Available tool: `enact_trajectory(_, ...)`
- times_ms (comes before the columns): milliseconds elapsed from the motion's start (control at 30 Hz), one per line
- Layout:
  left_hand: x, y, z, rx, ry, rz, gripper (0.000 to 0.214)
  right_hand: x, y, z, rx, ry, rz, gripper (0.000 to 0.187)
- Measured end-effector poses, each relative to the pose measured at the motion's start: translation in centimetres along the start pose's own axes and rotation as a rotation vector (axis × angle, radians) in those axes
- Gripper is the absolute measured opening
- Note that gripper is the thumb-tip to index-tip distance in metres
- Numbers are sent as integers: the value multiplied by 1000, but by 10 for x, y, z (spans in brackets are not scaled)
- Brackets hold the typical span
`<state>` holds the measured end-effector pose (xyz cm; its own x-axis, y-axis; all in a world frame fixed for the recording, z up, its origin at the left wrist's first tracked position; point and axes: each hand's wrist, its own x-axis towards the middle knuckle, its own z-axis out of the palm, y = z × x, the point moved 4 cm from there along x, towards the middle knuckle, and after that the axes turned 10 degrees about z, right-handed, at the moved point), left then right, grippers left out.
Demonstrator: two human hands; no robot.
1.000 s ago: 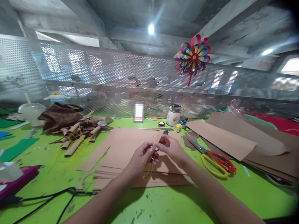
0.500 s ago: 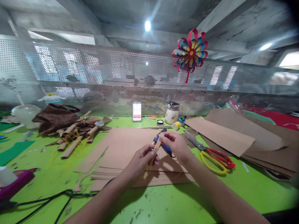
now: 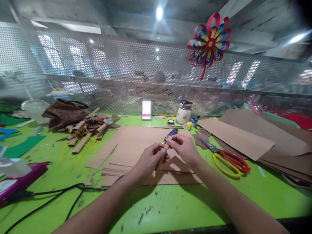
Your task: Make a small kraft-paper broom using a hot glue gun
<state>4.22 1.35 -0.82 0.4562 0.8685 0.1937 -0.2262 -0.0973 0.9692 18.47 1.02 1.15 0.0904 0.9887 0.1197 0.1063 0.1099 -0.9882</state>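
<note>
Apparently shaping strip (image 3: 166, 148), gripped by left hand (image 3: 151, 158) and pinched by right hand (image 3: 184, 148), likely needing steady pressure next.

Taking the blurred white rectangle (image 3: 146, 110) upright on the counter (image 3: 136, 208) as hub, I see a patterned bottle (image 3: 183, 115) at three o'clock. At nine lies a brown bag (image 3: 64, 115), with a straw cup (image 3: 35, 111) farther out beside it. There's a purple power strip (image 3: 38, 172) at eight, a lit lamp (image 3: 159, 13) overhead at twelve, and a looped red, blue and yellow flower (image 3: 210, 44) between one and two.
</note>
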Motion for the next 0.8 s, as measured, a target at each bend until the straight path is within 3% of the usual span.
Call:
enact_trajectory(367,1,-4,-2,-4,26,-17,30,-2,2,4,-9,44,28,26)
enact_trajectory(633,1,-3,-5,-28,25,-45,23,-2,5,8,32,-27,68,30)
enact_trajectory(800,1,-5,-5,-47,18,-65,21,-1,12,11,29,22,87,51)
